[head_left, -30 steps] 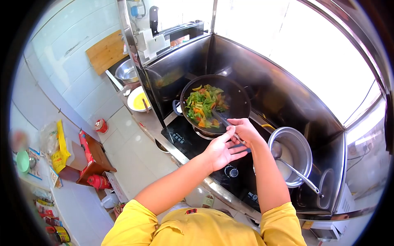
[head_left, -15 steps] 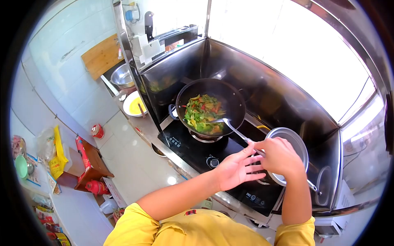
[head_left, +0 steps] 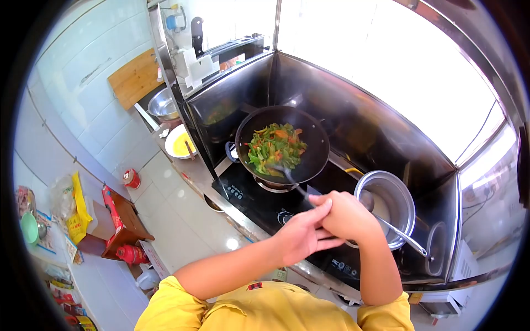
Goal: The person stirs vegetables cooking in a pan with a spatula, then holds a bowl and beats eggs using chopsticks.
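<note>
A metal spatula [head_left: 288,175] dips into the near side of a dark wok [head_left: 317,144], its blade partly blurred and among chopped green and orange-red vegetables [head_left: 273,146]. My right hand [head_left: 349,216] is closed around the spatula's handle, mostly hiding it. Beside and just below it is my left hand [head_left: 301,237], its fingers stretched out and its thumb lying against or very close to the right hand. Nothing shows in the left palm. The wok stands on the left burner of a black gas stove [head_left: 265,207].
A metal pot [head_left: 411,205] holding a ladle [head_left: 406,237] and pale liquid stands at right, close to my right wrist. Steel splash panels [head_left: 353,129] surround the stove. A white bowl of yellow liquid [head_left: 171,144], a steel basin [head_left: 161,105] and a cutting board [head_left: 134,79] are at left.
My right hand has moved left and slightly down, pushing the spatula nearer the wok's edge. My left hand has shifted left against it. The vegetables are heaped differently, and the ladle shows more.
</note>
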A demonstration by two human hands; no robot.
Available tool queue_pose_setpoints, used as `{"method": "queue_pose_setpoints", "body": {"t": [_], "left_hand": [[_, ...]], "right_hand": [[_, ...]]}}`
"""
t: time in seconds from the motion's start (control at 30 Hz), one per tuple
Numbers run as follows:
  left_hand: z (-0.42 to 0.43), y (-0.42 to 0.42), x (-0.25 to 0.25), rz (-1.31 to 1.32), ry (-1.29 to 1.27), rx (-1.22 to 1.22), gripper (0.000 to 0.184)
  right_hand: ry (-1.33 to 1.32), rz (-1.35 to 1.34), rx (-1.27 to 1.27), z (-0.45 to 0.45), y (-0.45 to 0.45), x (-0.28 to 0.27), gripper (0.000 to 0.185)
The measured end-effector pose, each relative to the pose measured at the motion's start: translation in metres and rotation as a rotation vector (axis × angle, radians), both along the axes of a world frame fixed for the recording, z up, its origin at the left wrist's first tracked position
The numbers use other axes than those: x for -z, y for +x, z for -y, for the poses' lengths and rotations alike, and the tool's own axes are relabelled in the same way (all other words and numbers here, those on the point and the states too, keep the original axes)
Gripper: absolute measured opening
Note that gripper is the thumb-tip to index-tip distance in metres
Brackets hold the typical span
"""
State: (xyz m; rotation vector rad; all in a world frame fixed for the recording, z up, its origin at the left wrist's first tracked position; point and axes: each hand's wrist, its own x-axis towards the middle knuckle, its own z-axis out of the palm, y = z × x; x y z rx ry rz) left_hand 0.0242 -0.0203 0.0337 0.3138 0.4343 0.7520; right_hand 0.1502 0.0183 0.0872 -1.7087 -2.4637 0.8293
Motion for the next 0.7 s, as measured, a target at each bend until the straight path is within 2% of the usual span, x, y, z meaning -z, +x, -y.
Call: {"method": "queue_pose_setpoints", "body": {"t": [0.07,0.17,0.27,0.33,0.4,0.43,0.53,0.6,0.63,0.7], "left_hand": [[0.007,-0.005,-0.005,-0.025,-0.040,-0.006,0.050],[-0.015,-0.010,0.011,-0.083,-0.093,-0.109,0.053],[-0.043,-0.002,0.036,-0.091,-0.117,-0.179,0.055],[-0.042,0.007,0.027,-0.080,-0.080,-0.131,0.054],[-0.039,0.016,0.017,-0.049,-0.021,-0.041,0.049],[-0.039,0.021,0.017,-0.034,0.006,-0.017,0.042],[-0.046,0.037,0.020,-0.006,-0.030,0.016,0.037],[-0.053,0.040,0.027,0.022,-0.028,0.002,0.032],[-0.059,0.040,0.032,-0.058,-0.057,-0.059,0.030],[-0.072,0.033,0.048,-0.126,-0.050,-0.163,0.027]], "right_hand": [[-0.071,-0.004,-0.068,-0.004,-0.001,0.008,0.037],[0.087,-0.053,-0.013,-0.030,-0.019,0.047,0.034],[0.235,-0.103,0.090,-0.049,-0.019,0.077,0.039],[0.228,-0.116,0.128,-0.044,-0.006,0.064,0.043],[0.180,-0.272,0.237,-0.032,0.021,0.055,0.044],[0.159,-0.278,0.280,-0.027,0.030,0.045,0.045],[0.174,-0.261,0.332,-0.035,0.047,0.045,0.040],[-0.173,-0.446,0.472,-0.057,0.047,0.058,0.038],[-0.285,-0.716,0.568,-0.074,0.045,0.083,0.038],[-0.389,-0.965,0.619,-0.105,0.037,0.119,0.045]]}}
